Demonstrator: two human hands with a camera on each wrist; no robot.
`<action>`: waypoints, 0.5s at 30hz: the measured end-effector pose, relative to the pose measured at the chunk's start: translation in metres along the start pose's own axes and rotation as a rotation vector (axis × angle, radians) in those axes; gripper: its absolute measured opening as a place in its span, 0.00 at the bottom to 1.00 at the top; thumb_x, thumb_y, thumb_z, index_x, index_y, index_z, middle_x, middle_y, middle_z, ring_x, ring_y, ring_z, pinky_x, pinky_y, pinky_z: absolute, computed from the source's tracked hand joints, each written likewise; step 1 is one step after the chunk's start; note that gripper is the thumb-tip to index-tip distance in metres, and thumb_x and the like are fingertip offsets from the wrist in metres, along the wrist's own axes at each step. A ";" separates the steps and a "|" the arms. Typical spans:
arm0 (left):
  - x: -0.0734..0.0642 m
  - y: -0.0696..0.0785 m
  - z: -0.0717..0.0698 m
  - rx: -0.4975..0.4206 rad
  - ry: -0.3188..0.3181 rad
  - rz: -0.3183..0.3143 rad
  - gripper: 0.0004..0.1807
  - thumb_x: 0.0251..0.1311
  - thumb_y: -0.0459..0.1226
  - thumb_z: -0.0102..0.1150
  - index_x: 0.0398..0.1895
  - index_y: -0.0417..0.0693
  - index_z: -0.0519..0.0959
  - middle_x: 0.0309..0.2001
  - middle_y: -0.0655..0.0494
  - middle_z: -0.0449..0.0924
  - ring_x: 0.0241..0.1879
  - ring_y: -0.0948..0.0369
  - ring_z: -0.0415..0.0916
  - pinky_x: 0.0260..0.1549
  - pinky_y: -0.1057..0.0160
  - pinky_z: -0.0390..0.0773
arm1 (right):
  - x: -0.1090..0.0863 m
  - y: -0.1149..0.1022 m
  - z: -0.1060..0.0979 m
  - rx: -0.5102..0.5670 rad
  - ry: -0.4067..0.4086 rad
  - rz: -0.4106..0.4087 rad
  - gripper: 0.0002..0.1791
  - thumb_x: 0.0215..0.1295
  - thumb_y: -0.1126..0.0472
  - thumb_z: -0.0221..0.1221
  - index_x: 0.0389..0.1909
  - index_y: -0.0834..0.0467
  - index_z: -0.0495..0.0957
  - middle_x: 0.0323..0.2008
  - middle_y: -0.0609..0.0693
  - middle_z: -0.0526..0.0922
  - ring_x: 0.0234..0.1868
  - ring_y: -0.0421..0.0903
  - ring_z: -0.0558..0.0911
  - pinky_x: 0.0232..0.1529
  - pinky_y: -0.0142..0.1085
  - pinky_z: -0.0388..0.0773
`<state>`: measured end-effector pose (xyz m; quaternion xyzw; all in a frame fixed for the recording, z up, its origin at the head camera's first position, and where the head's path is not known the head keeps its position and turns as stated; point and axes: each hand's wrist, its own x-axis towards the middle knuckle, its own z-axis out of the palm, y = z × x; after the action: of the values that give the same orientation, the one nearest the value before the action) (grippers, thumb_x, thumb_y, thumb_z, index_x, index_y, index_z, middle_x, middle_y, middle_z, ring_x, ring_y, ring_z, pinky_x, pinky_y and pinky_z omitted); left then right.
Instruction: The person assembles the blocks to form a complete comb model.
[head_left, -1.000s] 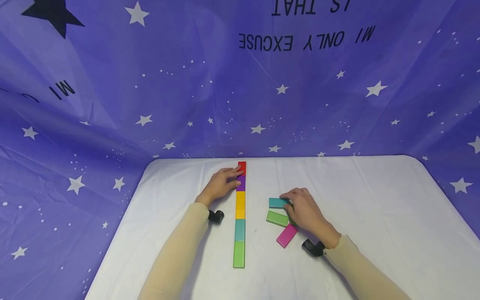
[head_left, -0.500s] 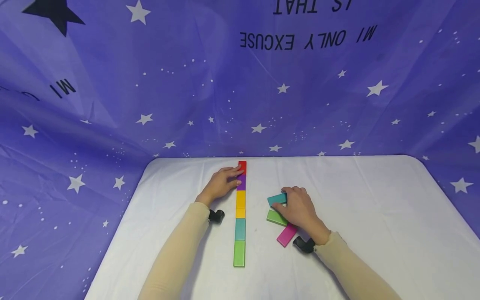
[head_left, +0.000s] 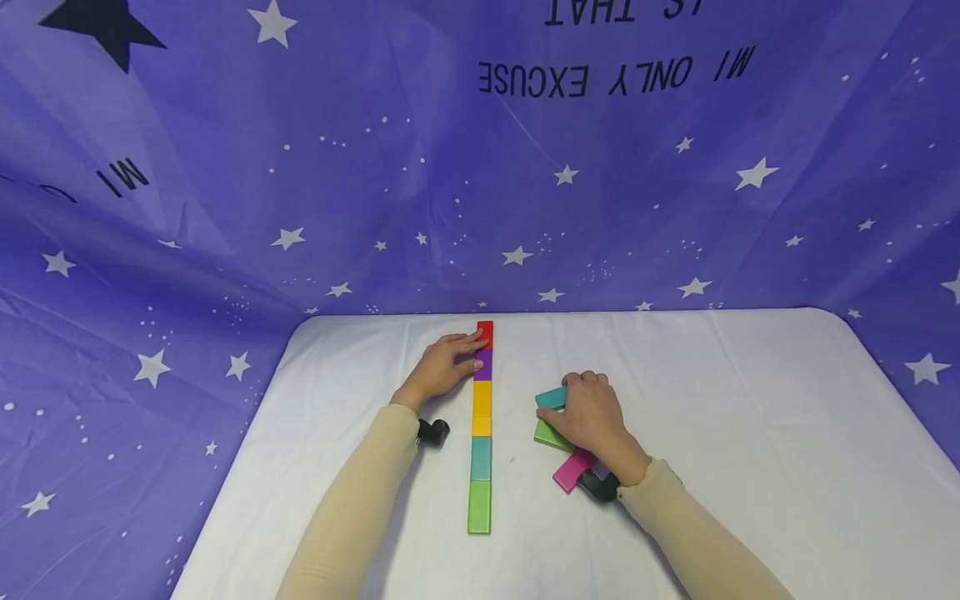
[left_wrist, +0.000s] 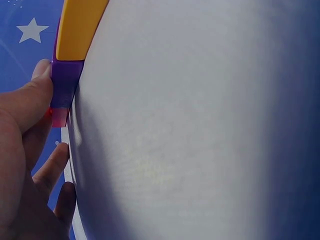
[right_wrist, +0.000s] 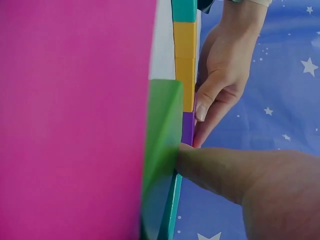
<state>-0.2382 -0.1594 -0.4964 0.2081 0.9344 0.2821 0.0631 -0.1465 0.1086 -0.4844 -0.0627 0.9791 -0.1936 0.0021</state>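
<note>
A straight row of flat coloured blocks runs down the table. My left hand [head_left: 438, 368] touches its far end, fingertips on the red block [head_left: 486, 329] and thumb at the side of the purple block [head_left: 483, 367]. Right of the row, my right hand [head_left: 596, 418] pinches a teal block [head_left: 551, 397] between thumb and fingers; its far end is hidden under the hand. Right by the thumb lies a loose light green block [head_left: 552, 435], partly covered. A magenta block [head_left: 568, 473] lies nearer, and looms large in the right wrist view.
The row continues with yellow blocks [head_left: 482, 400], another teal block [head_left: 481, 458] and a light green block [head_left: 479, 507] at the near end. A white cloth [head_left: 720, 400] covers the table, backed by a purple star-printed curtain [head_left: 420, 192]. Black cameras sit on both wrists.
My right hand has shifted left and closed its thumb and fingers on the loose teal block, which has turned at an angle. The left hand has stayed at the row's far end.
</note>
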 end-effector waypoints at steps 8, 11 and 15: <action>0.001 -0.001 0.001 0.009 0.005 0.005 0.26 0.68 0.46 0.61 0.69 0.55 0.75 0.74 0.62 0.64 0.73 0.50 0.60 0.72 0.43 0.55 | 0.006 0.000 -0.006 0.037 0.012 -0.002 0.35 0.51 0.42 0.72 0.45 0.69 0.81 0.35 0.61 0.82 0.37 0.55 0.76 0.37 0.46 0.77; 0.001 -0.001 0.001 0.013 0.004 0.007 0.26 0.68 0.46 0.61 0.69 0.55 0.75 0.74 0.61 0.65 0.73 0.51 0.60 0.72 0.43 0.55 | 0.008 0.000 -0.011 0.043 0.028 -0.019 0.35 0.51 0.42 0.71 0.46 0.70 0.81 0.36 0.62 0.82 0.37 0.56 0.76 0.37 0.46 0.77; 0.002 -0.002 0.001 0.006 -0.005 -0.006 0.26 0.68 0.46 0.61 0.69 0.57 0.74 0.74 0.63 0.64 0.74 0.52 0.59 0.73 0.45 0.54 | 0.011 -0.002 -0.016 0.058 0.050 -0.032 0.35 0.52 0.42 0.71 0.47 0.70 0.81 0.38 0.62 0.83 0.38 0.57 0.77 0.37 0.46 0.77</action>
<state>-0.2405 -0.1595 -0.4982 0.2063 0.9356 0.2788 0.0655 -0.1573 0.1120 -0.4683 -0.0733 0.9717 -0.2233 -0.0239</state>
